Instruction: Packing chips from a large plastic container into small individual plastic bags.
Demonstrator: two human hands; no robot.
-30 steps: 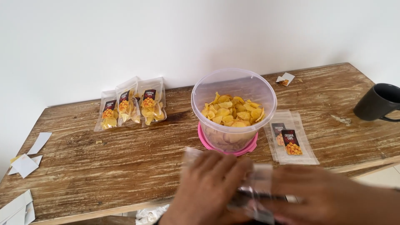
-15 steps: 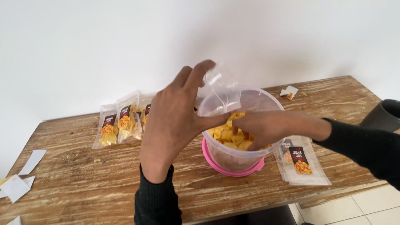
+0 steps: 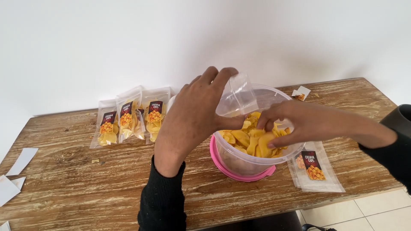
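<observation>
My left hand (image 3: pixel 195 117) grips a small clear plastic pouch (image 3: pixel 237 96), holding it open over the left rim of a round clear tub (image 3: pixel 239 160) on a pink lid. The tub holds yellow chips (image 3: pixel 246 139). My right hand (image 3: pixel 293 124) reaches into the tub from the right, its fingers pinched on several chips just below the pouch mouth. Both arms wear black sleeves.
Three filled chip pouches (image 3: pixel 128 119) with dark labels lean at the back left of the wooden table (image 3: pixel 85 179). Empty labelled pouches (image 3: pixel 317 169) lie right of the tub. A dark mug (image 3: pixel 398 119) sits at the right edge. White paper scraps (image 3: pixel 17 171) lie at the far left.
Both hands rose from the table's front edge with the pouch. The left now holds it open above the tub, and the right has dipped into the chips and lifted some.
</observation>
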